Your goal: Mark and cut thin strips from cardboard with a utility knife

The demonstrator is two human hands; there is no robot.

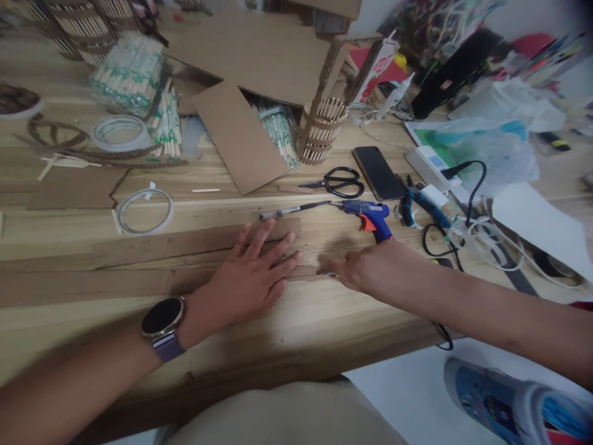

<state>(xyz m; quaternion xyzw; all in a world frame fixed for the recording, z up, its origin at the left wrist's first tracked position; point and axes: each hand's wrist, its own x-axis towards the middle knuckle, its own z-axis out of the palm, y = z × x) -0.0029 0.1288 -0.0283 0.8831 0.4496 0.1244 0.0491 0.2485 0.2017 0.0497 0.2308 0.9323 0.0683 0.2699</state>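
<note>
The wooden surface (319, 340) ran across the whole view. At its back lay a large cardboard sheet (264, 55), with a smaller cardboard panel (245, 139) slanting out in front of it. Two long cardboard strips lay in front of the person: the rear strip (152, 245) at a slight angle, and the front strip (92, 287) nearer the edge, reaching rightward beneath the left hand (254, 269). That hand lay palm down over both strips, its fingers spread wide. The right hand (361, 267) was beside the right end of the front strip, fingers bunched; something small and bluish showed at the fingertips, but I could not tell what it was or whether it was gripped.

A slatted basket (319, 133) with a tall cardboard handle stood to the right of the panel. A black phone (378, 173) lay just right of the black-handled scissors (343, 182), and a blue glue gun (373, 213) with an orange trigger lay below them. A ring of tape (121, 217) rested behind the rear strip. A pen (291, 211) lay between that strip and the scissors, near the gun's nozzle.
</note>
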